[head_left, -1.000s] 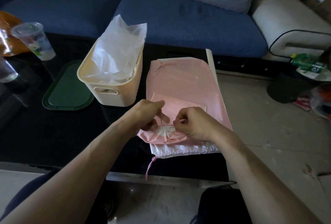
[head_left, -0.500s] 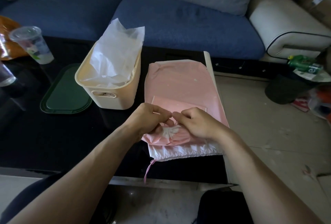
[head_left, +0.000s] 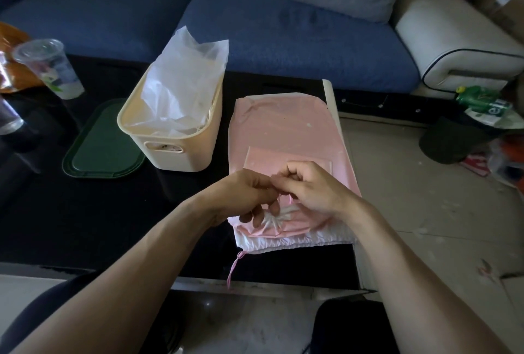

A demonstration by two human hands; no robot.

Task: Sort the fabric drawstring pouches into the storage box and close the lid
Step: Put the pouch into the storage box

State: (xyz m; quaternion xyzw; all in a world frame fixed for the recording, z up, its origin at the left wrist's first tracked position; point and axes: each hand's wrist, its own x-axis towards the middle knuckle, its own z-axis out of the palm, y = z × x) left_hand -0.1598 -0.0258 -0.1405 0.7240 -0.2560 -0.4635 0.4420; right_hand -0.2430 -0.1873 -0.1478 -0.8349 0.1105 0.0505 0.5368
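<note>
- The cream storage box (head_left: pixel 181 152) stands on the black desk (head_left: pixel 71 212) and serves as the landmark; white plastic sheeting (head_left: pixel 184 81) sticks up out of its open top.
- Just to the right of the box, a stack of pink drawstring pouches (head_left: pixel 283 132) lies flat on the desk, with a white pouch (head_left: pixel 297 241) showing under its near end.
- A pink cord (head_left: pixel 234 268) trails from that near end over the desk's front edge.
- In front of the box and to its right, the left hand (head_left: pixel 246 195) and right hand (head_left: pixel 309 189) meet fingertip to fingertip above the gathered mouth of the top pouch.
- Both hands have curled fingers that pinch its drawstring (head_left: pixel 290 199).
- The dark green lid (head_left: pixel 105 146) lies flat on the desk, touching the box's left side.
- A clear plastic cup (head_left: pixel 48 69) stands well to the left of the box.
- Behind the box runs a blue sofa (head_left: pixel 297 36).
</note>
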